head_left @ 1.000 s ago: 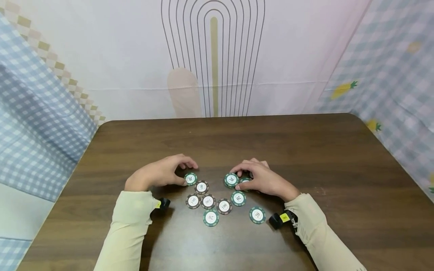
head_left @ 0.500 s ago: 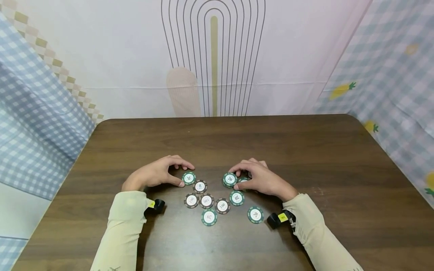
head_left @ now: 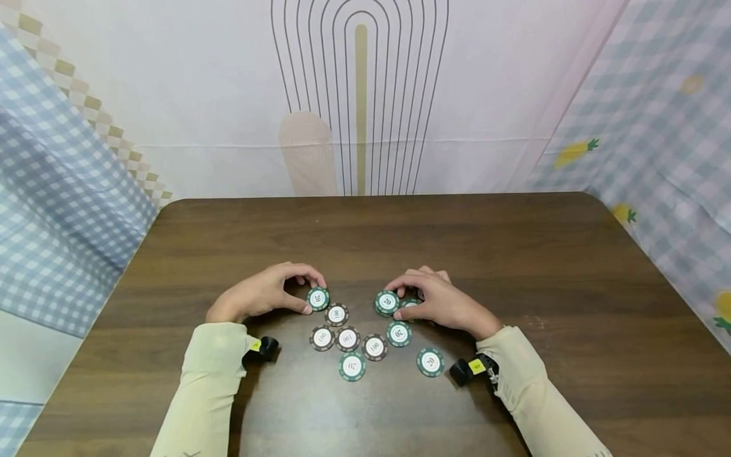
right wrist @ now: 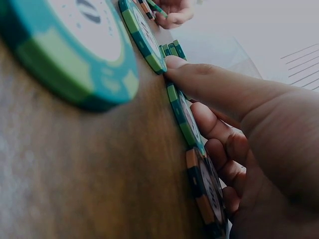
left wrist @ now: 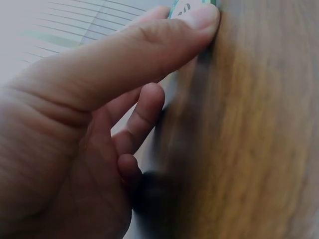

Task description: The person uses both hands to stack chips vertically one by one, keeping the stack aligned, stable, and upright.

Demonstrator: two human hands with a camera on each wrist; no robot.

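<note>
My left hand (head_left: 268, 291) pinches a green poker chip (head_left: 318, 298) marked 20, thumb at its near edge and index finger at its far edge. Only a sliver of that chip (left wrist: 185, 9) shows beyond the thumb in the left wrist view. To the right, my right hand (head_left: 436, 301) grips a small stack of green poker chips (head_left: 387, 303) between thumb and index finger. Beneath that palm lie another green chip (right wrist: 184, 114) and a dark chip with orange edge marks (right wrist: 203, 191), largely covered by the hand in the head view.
Several dark chips (head_left: 348, 339) marked 100 lie flat between the hands. Loose green chips rest nearer the front, one in the middle (head_left: 352, 366), one below the stack (head_left: 399, 334) and one by the right wrist camera (head_left: 431, 362). All are on the brown wooden table (head_left: 365, 241).
My left index finger has come down to the far edge of the green chip, which has shifted slightly away from me. The right hand stays on its stack.
</note>
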